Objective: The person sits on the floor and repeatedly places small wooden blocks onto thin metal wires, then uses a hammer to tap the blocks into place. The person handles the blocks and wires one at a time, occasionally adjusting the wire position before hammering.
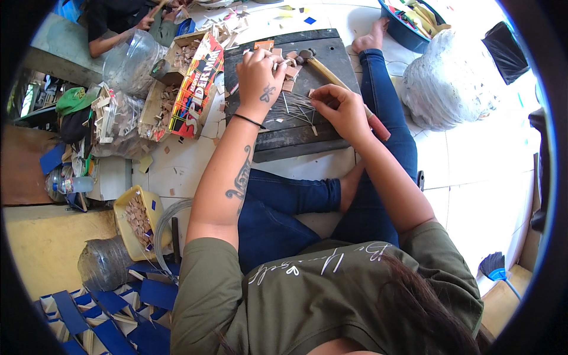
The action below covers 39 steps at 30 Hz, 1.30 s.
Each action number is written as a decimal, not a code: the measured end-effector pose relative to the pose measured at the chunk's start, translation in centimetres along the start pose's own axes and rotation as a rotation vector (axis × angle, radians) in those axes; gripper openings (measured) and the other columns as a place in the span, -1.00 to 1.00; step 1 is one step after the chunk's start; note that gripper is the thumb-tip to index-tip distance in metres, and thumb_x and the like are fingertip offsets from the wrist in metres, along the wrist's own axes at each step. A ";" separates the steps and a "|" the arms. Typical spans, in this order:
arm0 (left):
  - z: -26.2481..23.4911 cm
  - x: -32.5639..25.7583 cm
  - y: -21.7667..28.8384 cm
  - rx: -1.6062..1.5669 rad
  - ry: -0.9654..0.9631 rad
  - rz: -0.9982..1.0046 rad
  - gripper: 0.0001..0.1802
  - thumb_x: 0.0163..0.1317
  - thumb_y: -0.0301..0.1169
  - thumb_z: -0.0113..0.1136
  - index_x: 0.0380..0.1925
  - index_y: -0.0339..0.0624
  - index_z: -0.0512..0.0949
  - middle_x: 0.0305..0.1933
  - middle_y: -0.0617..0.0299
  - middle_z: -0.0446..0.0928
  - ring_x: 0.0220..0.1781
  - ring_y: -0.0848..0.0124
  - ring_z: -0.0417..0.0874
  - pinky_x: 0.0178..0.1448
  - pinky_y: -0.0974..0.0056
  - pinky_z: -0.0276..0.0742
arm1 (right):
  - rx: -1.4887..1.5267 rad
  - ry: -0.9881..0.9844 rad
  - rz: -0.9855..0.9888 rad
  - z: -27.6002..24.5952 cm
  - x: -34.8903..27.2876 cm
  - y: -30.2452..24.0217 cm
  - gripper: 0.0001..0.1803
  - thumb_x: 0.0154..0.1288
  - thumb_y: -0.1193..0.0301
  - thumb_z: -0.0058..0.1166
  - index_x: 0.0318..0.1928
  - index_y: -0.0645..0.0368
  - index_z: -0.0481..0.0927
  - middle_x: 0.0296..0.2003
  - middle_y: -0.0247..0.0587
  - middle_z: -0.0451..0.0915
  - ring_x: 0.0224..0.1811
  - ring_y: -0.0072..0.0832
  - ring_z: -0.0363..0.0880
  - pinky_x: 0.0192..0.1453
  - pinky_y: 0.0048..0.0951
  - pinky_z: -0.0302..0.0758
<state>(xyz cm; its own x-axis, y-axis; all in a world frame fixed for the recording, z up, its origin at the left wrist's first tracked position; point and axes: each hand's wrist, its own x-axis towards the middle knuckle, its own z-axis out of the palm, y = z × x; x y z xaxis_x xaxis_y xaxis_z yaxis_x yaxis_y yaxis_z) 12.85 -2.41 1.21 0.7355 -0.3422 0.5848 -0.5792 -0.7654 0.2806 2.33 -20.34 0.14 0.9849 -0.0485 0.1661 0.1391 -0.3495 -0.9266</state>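
My left hand [260, 74] is over the far left part of a dark wooden board [296, 148], fingers curled beside a loose group of small wooden pieces [291, 71]. Whatever those fingers hold is hidden. Thumb and forefinger of my right hand [342, 111] are pinched together above a bunch of thin metal wires [290, 109] on the board; the thing between them is too small to make out. A hammer [331, 74] lies slantwise across the board, its head by the wooden pieces. Its handle passes under my right hand and ends in a red grip [378, 126].
Left of the board lie wooden boxes of small pieces, one with a colourful printed panel [197, 86]. Nearer are a yellow tub [152, 207] and blue-topped wooden items [109, 302]. A dark basin [408, 34] and white sack [447, 83] stand right. Another person [115, 29] sits far left.
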 end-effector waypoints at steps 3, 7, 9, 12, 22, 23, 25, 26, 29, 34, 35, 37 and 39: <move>-1.0 -1.0 0.8 -0.339 0.077 -0.035 -0.85 0.11 -0.45 0.31 -0.28 -0.18 0.66 -0.27 0.17 0.61 -0.21 0.23 0.60 -0.10 0.17 0.50 | 0.094 0.050 -0.020 -0.4 -0.1 -0.1 -0.86 0.21 0.51 0.26 -0.20 0.26 0.68 -0.41 -0.32 0.70 -0.39 -0.70 0.59 -0.27 -0.61 0.51; -2.6 -5.3 2.8 -0.742 0.108 -0.275 -0.77 0.22 -0.61 0.13 -0.11 -0.26 0.59 -0.34 0.21 0.57 -0.41 0.49 0.62 -0.28 0.38 0.53 | 0.346 0.033 0.033 -1.2 -0.4 -0.6 -0.87 0.27 0.54 0.23 -0.20 0.33 0.66 -0.35 -0.32 0.69 -0.31 -0.70 0.59 -0.21 -0.66 0.50; -3.2 -7.5 3.8 -0.863 0.055 -0.384 -0.74 0.17 -0.67 0.13 -0.13 -0.28 0.59 -0.30 0.23 0.60 -0.35 0.53 0.64 -0.23 0.44 0.55 | 0.396 0.012 0.049 -1.1 -0.8 -1.1 -0.87 0.27 0.55 0.23 -0.19 0.34 0.64 -0.34 -0.32 0.69 -0.29 -0.70 0.59 -0.18 -0.66 0.50; -4.1 -10.2 5.0 -0.791 0.048 -0.352 -0.88 0.14 -0.63 0.19 -0.30 -0.27 0.60 -0.28 0.20 0.63 -0.32 0.48 0.67 -0.19 0.39 0.57 | 0.329 -0.042 0.055 -0.5 -1.2 -1.8 -0.88 0.28 0.55 0.23 -0.20 0.33 0.62 -0.32 -0.34 0.68 -0.28 -0.69 0.60 -0.17 -0.65 0.52; -4.2 -11.5 5.2 -0.374 0.043 -0.089 -0.83 -0.03 -0.51 0.24 -0.36 -0.14 0.58 -0.35 0.21 0.60 -0.19 0.17 0.55 -0.05 0.12 0.44 | 0.017 -0.095 -0.122 0.9 -2.5 -3.5 -0.89 0.21 0.55 0.24 -0.24 0.27 0.63 -0.36 -0.27 0.69 -0.32 -0.64 0.65 -0.17 -0.56 0.58; -4.0 -11.6 5.2 -0.370 0.056 -0.085 -0.82 -0.03 -0.51 0.24 -0.35 -0.14 0.58 -0.35 0.21 0.59 -0.19 0.18 0.55 -0.05 0.13 0.43 | -0.006 -0.098 -0.132 0.9 -2.6 -3.6 -0.89 0.21 0.55 0.24 -0.24 0.26 0.64 -0.37 -0.26 0.69 -0.32 -0.63 0.66 -0.17 -0.55 0.58; -3.8 -11.8 5.2 -0.362 0.075 -0.078 -0.82 -0.02 -0.50 0.24 -0.35 -0.13 0.57 -0.34 0.22 0.59 -0.19 0.18 0.55 -0.05 0.12 0.43 | -0.048 -0.082 -0.201 1.1 -2.7 -3.7 -0.88 0.19 0.55 0.24 -0.24 0.27 0.63 -0.36 -0.21 0.69 -0.33 -0.58 0.67 -0.18 -0.52 0.59; -3.8 -11.8 5.1 -0.358 0.080 -0.076 -0.82 -0.02 -0.50 0.24 -0.35 -0.13 0.57 -0.34 0.21 0.59 -0.18 0.17 0.55 -0.05 0.12 0.44 | -0.067 -0.074 -0.235 1.2 -2.8 -3.7 -0.87 0.19 0.55 0.25 -0.24 0.28 0.63 -0.36 -0.19 0.70 -0.34 -0.55 0.68 -0.18 -0.51 0.60; -3.8 -11.9 5.0 -0.348 0.076 -0.067 -0.83 -0.02 -0.49 0.24 -0.35 -0.13 0.57 -0.33 0.21 0.59 -0.18 0.16 0.54 -0.04 0.11 0.44 | -0.097 -0.073 -0.279 1.5 -2.8 -3.7 -0.86 0.17 0.55 0.25 -0.24 0.29 0.63 -0.36 -0.15 0.70 -0.34 -0.47 0.70 -0.20 -0.47 0.60; -3.9 -11.8 4.9 -0.360 0.052 -0.084 -0.84 -0.02 -0.49 0.25 -0.37 -0.14 0.57 -0.33 0.20 0.58 -0.17 0.15 0.54 -0.02 0.10 0.45 | -0.156 -0.076 -0.324 1.7 -2.7 -4.0 -0.87 0.16 0.53 0.25 -0.26 0.28 0.64 -0.37 -0.09 0.68 -0.34 -0.35 0.71 -0.21 -0.43 0.59; -3.9 -11.8 4.9 -0.349 0.056 -0.079 -0.84 -0.02 -0.49 0.25 -0.37 -0.14 0.57 -0.33 0.20 0.58 -0.17 0.15 0.54 -0.02 0.10 0.45 | -0.161 -0.074 -0.335 1.7 -2.7 -4.1 -0.87 0.16 0.53 0.25 -0.26 0.28 0.64 -0.37 -0.09 0.68 -0.34 -0.33 0.70 -0.22 -0.42 0.59; -3.9 -11.8 4.9 -0.336 0.062 -0.078 -0.85 -0.02 -0.48 0.25 -0.38 -0.14 0.57 -0.34 0.20 0.58 -0.17 0.15 0.54 -0.02 0.10 0.45 | -0.176 -0.072 -0.357 1.7 -2.7 -4.2 -0.87 0.17 0.52 0.25 -0.26 0.28 0.65 -0.38 -0.09 0.67 -0.34 -0.31 0.70 -0.22 -0.42 0.59; -3.9 -11.8 5.0 -0.335 0.061 -0.087 -0.86 -0.02 -0.48 0.25 -0.39 -0.14 0.57 -0.35 0.20 0.58 -0.17 0.15 0.54 -0.01 0.10 0.45 | -0.197 -0.078 -0.371 1.6 -2.6 -4.4 -0.87 0.17 0.54 0.25 -0.25 0.29 0.64 -0.38 -0.12 0.67 -0.33 -0.37 0.70 -0.20 -0.45 0.59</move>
<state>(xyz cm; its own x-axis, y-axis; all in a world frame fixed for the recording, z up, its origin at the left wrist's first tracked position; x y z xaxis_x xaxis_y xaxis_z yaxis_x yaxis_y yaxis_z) -0.13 -0.07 -1.31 0.7707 -0.2426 0.5892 -0.6059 -0.5654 0.5596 -0.66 -17.18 3.25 0.8779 0.1821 0.4430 0.4703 -0.5025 -0.7255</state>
